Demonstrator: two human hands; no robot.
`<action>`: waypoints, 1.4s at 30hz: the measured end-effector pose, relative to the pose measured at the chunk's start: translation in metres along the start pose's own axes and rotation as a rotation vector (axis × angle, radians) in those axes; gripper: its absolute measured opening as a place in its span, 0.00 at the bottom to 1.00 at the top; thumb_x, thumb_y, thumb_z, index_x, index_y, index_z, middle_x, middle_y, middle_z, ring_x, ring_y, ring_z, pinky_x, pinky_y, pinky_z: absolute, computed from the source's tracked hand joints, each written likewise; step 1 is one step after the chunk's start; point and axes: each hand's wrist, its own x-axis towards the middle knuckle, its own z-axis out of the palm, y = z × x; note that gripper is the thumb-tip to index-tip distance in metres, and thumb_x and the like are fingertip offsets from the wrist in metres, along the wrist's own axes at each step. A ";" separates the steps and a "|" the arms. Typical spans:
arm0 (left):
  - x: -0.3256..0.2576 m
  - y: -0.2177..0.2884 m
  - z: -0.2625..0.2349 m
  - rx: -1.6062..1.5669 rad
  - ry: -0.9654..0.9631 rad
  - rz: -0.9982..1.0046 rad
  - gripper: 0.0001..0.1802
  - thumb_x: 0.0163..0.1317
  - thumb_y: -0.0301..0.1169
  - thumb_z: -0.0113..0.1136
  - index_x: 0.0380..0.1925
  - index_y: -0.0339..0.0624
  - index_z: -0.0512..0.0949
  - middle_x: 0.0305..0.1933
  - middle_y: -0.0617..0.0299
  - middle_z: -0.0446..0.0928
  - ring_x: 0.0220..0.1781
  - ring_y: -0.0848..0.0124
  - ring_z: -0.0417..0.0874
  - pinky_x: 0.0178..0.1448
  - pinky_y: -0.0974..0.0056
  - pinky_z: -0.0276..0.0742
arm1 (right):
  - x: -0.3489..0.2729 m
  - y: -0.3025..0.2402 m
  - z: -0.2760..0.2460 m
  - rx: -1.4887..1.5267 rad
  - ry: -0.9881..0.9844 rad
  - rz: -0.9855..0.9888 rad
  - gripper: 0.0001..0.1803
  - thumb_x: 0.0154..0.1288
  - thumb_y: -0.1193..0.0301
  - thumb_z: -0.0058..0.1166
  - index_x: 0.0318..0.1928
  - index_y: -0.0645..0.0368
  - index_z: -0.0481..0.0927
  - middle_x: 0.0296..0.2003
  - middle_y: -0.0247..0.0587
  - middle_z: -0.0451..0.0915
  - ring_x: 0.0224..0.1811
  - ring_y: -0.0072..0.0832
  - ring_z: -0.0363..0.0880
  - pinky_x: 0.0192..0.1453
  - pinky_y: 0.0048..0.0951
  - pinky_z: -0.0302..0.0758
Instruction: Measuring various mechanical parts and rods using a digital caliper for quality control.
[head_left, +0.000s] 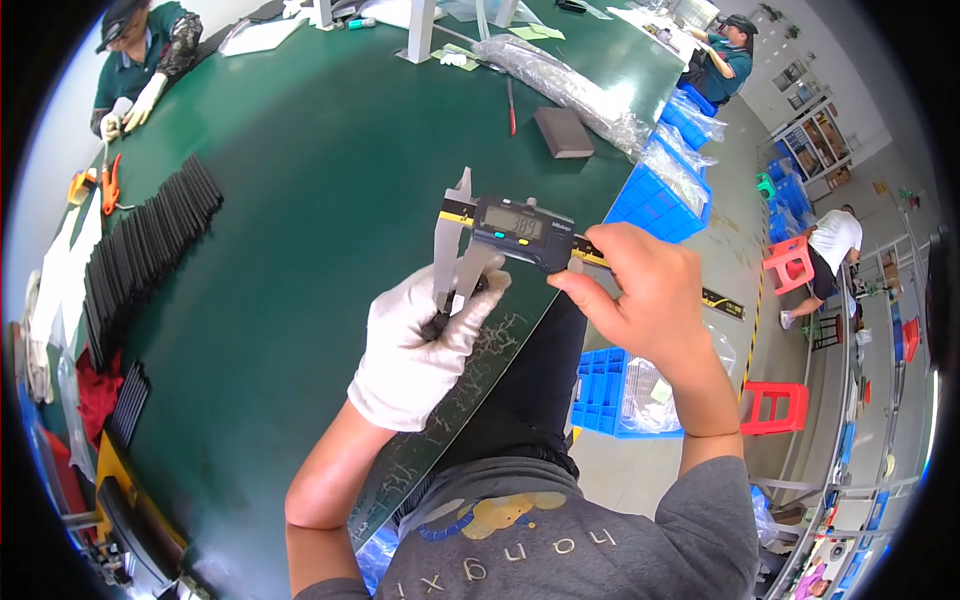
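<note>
gloved left hand [420, 345] pinches small black part [437, 322] in digital caliper [505, 232]

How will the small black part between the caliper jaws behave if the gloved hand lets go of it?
The small black part looks rigid, since the caliper jaws grip it without bending it. It seems light, pinched by the left hand alone. It may roll; its shape is unclear.

Digital caliper [505, 232]: brushed grey metal jaws, matt dark plastic housing with a glossy display. Left hand [425, 345]: white knitted cloth glove, gripping a small black matt part [436, 322]. Right hand [650, 300]: bare. Workbench [300, 250]: smooth dark green mat; at 2 o'clock, glossy blue plastic crates [655, 200].
</note>
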 end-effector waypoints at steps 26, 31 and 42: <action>0.004 0.016 -0.015 -0.271 -0.332 -0.242 0.14 0.64 0.26 0.53 0.49 0.35 0.73 0.43 0.56 0.78 0.46 0.71 0.79 0.51 0.68 0.73 | 0.009 0.004 0.001 0.054 0.074 -0.107 0.19 0.44 0.56 0.66 0.26 0.56 0.75 0.16 0.33 0.71 0.13 0.30 0.69 0.15 0.28 0.60; 0.007 0.017 -0.017 -0.199 -0.340 -0.230 0.14 0.64 0.26 0.53 0.48 0.34 0.73 0.41 0.57 0.79 0.45 0.72 0.79 0.50 0.68 0.73 | 0.009 0.001 -0.004 0.099 0.000 -0.065 0.17 0.46 0.61 0.64 0.31 0.58 0.76 0.19 0.35 0.74 0.15 0.32 0.71 0.17 0.28 0.63; 0.003 0.012 -0.010 -0.339 -0.307 -0.245 0.12 0.64 0.24 0.52 0.47 0.34 0.74 0.42 0.56 0.78 0.45 0.73 0.78 0.49 0.69 0.73 | 0.012 -0.004 -0.007 0.131 -0.025 -0.076 0.17 0.47 0.60 0.64 0.29 0.59 0.75 0.20 0.37 0.74 0.16 0.34 0.71 0.17 0.29 0.63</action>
